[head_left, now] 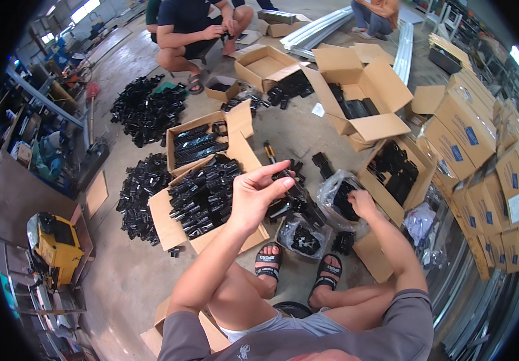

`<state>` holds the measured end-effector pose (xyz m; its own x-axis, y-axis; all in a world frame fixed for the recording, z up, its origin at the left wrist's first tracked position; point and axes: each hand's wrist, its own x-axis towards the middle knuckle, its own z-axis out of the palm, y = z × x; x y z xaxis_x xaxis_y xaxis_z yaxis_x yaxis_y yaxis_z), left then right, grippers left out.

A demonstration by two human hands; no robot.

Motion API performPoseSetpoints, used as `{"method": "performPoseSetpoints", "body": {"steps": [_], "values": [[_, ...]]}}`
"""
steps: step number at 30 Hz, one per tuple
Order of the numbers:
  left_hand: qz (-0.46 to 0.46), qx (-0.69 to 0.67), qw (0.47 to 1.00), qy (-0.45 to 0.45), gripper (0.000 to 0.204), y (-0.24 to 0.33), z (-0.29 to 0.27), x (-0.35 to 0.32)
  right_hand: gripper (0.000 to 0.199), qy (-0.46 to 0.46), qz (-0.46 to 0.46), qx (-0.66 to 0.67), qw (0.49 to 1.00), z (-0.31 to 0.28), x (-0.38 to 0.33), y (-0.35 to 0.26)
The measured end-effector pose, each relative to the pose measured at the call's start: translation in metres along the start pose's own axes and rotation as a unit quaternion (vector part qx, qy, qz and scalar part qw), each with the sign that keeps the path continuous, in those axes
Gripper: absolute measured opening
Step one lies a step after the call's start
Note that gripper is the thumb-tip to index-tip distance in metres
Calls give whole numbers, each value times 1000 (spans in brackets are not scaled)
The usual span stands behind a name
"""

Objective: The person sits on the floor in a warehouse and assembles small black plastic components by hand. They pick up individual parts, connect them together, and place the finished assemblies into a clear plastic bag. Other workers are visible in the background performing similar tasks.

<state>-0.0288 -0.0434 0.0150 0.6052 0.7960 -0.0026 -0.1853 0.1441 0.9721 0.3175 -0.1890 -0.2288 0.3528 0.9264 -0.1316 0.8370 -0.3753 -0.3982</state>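
My left hand (252, 197) is raised in the middle, thumb and forefinger closed on a black plastic part (282, 175), whose far end blends into the dark parts behind it. Lower and to the right, my right hand (363, 204) reaches into a clear plastic bag (330, 185) of small black pieces. Its fingers are bent and their tips are partly hidden. A second lined box of small black pieces (306, 237) stands in front of my feet. Left of my left hand, an open carton holds heaped black parts (202, 195). An orange-and-black tool (269, 151) stands just beyond my left hand.
Heaps of black parts (146, 111) lie on the floor at left. Open cartons (372, 90) stand ahead and right, beside stacked closed cartons (461, 141). Metal profiles (316, 33) lie farther back. A person (196, 36) crouches across from me. A yellow machine (61, 246) is far left.
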Motion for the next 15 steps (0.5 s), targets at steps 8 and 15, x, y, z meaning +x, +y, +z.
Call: {"method": "performPoseSetpoints", "body": {"steps": [8,15], "values": [[-10,7,999,-40,37,0,31,-9,12,161,-71,529,830,-184,-107,-223],[0,-9,998,-70,38,4,52,-25,11,260,-80,523,808,-170,-125,-252]]}}
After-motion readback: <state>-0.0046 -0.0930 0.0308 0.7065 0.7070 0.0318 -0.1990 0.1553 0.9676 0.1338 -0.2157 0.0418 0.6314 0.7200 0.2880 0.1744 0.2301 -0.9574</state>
